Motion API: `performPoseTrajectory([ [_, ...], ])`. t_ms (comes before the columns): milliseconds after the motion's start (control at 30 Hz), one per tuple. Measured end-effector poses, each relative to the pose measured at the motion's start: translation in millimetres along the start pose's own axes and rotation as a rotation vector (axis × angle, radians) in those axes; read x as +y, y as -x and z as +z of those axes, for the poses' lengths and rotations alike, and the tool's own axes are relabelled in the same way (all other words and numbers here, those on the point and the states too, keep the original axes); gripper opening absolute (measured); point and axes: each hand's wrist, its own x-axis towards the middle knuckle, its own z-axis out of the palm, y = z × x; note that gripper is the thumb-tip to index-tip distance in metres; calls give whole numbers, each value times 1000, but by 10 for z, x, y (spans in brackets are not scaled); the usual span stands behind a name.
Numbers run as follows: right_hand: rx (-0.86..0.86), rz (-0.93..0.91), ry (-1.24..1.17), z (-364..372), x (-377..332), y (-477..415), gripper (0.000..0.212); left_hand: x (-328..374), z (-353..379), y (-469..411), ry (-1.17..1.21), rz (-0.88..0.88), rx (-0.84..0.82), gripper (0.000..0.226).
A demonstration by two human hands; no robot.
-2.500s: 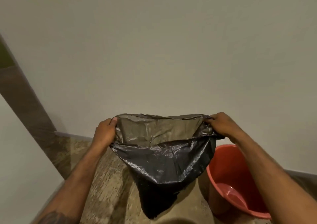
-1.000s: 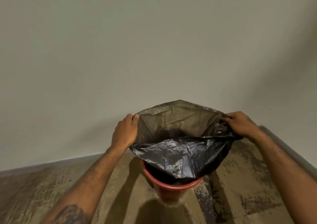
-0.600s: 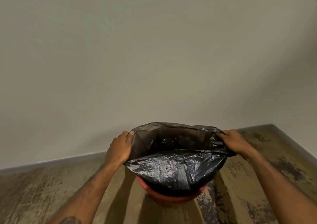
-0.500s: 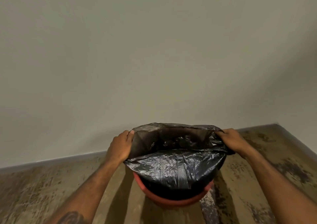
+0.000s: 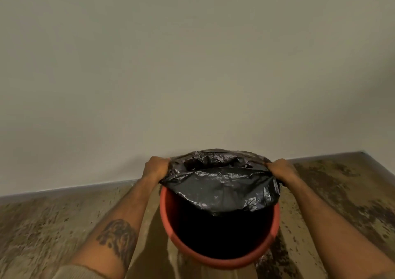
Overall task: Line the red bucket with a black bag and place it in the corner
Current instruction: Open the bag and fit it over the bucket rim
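Where the floor [image 5: 53, 225] lies nearest the camera, two bare forearms are seen reaching forward, the left one marked with a dark tattoo [image 5: 117, 239]. Between them the red bucket [image 5: 215, 262] is stood upright on the mottled floor, its near rim bare and its inside dark with plastic. Farther on, the black bag [image 5: 220, 189] is held stretched across the far half of the bucket's mouth, its near edge sagging loosely into the opening and not yet folded over the rim.

The left hand [image 5: 155, 168] is closed on the bag's edge at the bucket's left side, and the right hand [image 5: 281, 169] is closed on the edge at the right side; in each, the film is pinched by curled fingers, with nothing else held. Beyond the hands, the wall [image 5: 192, 65] is met by the floor just behind the bucket, and a corner of the floor is seen at the far right, some way off.

The bag is judged to be very light, limp and slippery, and likely to tear if pulled hard; it is best taken by its hem and drawn down over the rim bit by bit. The bucket appears stiff and light, and is best gripped by its rim with both hands when it is carried toward the corner.
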Motion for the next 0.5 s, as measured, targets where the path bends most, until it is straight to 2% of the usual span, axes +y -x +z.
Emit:
performPoseTrajectory([
  [67,-61,24,61,71,53,51,43,-60,75,10,-12,-50,-48,32],
  [167,-23,36,75,71,56,115,39,-66,124,-4,46,-80,-66,30],
  [267,124,13,0,42,-44,142,40,47,83,-17,92,25,46,32],
  [367,286,-19,-84,19,-169,93,43,158,17,-35,242,143,200,45],
  [433,233,-23,-35,28,-244,15,40,170,-25,-97,226,85,172,37],
  [500,111,-10,72,57,-250,-65,33,119,-27,-143,152,-48,97,23],
])
